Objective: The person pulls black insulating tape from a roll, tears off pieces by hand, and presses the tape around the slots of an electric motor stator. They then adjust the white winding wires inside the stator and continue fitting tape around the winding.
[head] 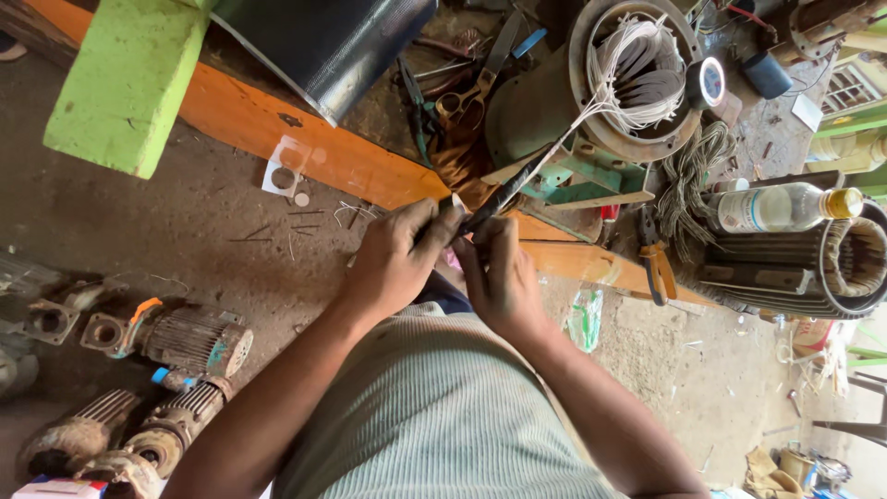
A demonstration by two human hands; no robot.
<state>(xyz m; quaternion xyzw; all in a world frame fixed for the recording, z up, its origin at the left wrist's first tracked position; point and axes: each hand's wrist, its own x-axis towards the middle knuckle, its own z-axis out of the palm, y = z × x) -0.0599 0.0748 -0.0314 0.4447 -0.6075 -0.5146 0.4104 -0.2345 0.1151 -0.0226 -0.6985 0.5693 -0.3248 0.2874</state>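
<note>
My left hand (397, 254) and my right hand (496, 268) meet just below the orange bench edge (277, 129). Both pinch a thin dark sleeve (504, 194) on a bundle of white wires (591, 106). The wires run up to the right into the open end of a green motor housing (536, 111) lying on the bench, where pale windings fill the stator. My left fingers grip the sleeve's lower end; my right fingers close around it just beside them.
Scissors (467, 97), pliers (654, 259), a coil of cord (688, 171) and a clear bottle (785, 208) lie on the bench. A finned stator (785, 268) sits at right. Several old motors (176, 342) stand on the dirt floor at left. A green block (125, 79) overhangs upper left.
</note>
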